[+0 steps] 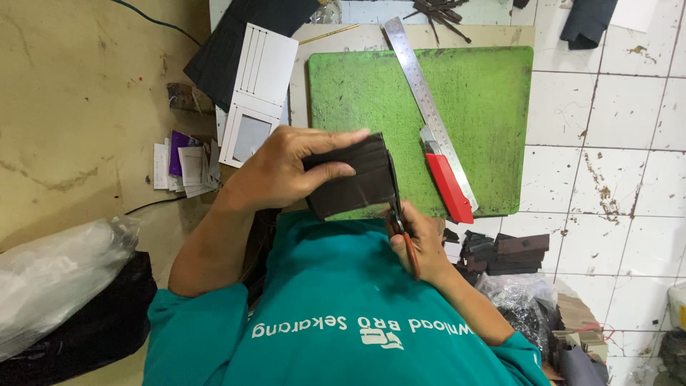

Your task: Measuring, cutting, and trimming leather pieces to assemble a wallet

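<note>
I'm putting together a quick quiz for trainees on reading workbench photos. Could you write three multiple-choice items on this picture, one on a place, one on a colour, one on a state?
1. Where does the steel ruler lie?
A. slanting across the green cutting mat
B. on the white tiled floor
C. under the plastic bag

2. What colour is the body of the utility knife beside the ruler?
A. blue
B. red
C. yellow

3. How is the dark brown wallet piece held?
A. lying flat and untouched on the mat
B. pinned under the ruler
C. gripped in the left hand while the right hand works scissors at its edge

Answers: 1 A, the ruler crosses the mat on a slant. 2 B, its body is red. 3 C, the left thumb and fingers clasp the piece above the mat, scissors at its right edge.
</note>
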